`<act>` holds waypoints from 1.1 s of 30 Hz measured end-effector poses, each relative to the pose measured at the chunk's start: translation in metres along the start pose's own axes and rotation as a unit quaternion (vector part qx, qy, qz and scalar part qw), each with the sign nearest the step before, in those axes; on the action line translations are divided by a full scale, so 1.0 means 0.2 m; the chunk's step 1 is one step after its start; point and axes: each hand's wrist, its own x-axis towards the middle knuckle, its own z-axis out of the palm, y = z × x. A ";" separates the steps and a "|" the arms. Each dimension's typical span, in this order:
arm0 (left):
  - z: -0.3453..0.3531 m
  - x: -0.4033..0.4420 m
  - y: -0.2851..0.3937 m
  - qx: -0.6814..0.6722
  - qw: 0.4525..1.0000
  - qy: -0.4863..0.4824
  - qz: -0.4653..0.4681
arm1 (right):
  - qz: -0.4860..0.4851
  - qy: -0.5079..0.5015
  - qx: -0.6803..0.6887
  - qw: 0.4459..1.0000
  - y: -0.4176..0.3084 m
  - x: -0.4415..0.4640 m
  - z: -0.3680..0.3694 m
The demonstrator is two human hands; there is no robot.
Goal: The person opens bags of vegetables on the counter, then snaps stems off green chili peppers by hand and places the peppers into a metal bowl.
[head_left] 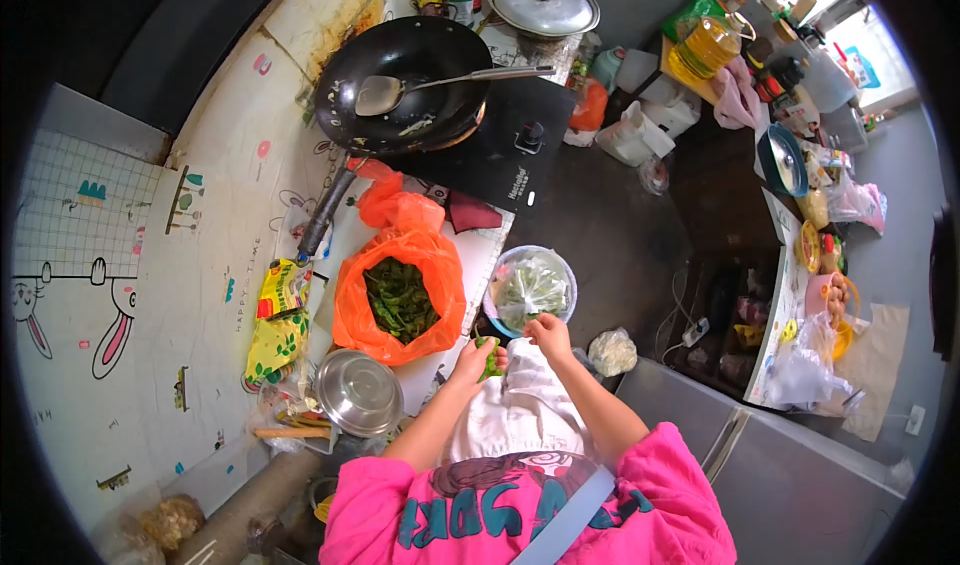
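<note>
My left hand (474, 361) is closed around some bright green vegetables (489, 358), held just above my lap; their exact kind is hard to make out. My right hand (549, 336) is pinched at the near rim of a light-coloured basin (569, 277), and whatever lies between its fingertips is too small to name. A clear plastic bag with pale green pieces (532, 290) lines that basin. To the left of my left hand, an orange plastic bag (447, 310) stands open, full of dark green vegetables (397, 300).
Behind the orange bag, a black wok (345, 90) with a metal spatula (379, 96) sits on the stove (530, 170). A steel pot (359, 394) and a yellow packet (277, 340) are at the left. A cauliflower-like bundle (612, 353) lies right of my hand, near a dark cabinet (735, 305).
</note>
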 end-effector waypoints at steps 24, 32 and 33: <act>0.01 -0.13 0.22 0.305 0.921 -0.197 0.141 | -0.144 -0.208 0.008 0.967 -0.37 -0.28 0.23; -0.11 -0.16 0.22 0.262 0.927 -0.247 0.101 | -0.004 -0.172 0.137 0.975 -0.38 -0.37 0.29; -0.11 -0.16 0.23 0.264 0.926 -0.250 0.107 | -0.011 -0.157 0.133 0.979 -0.39 -0.37 0.31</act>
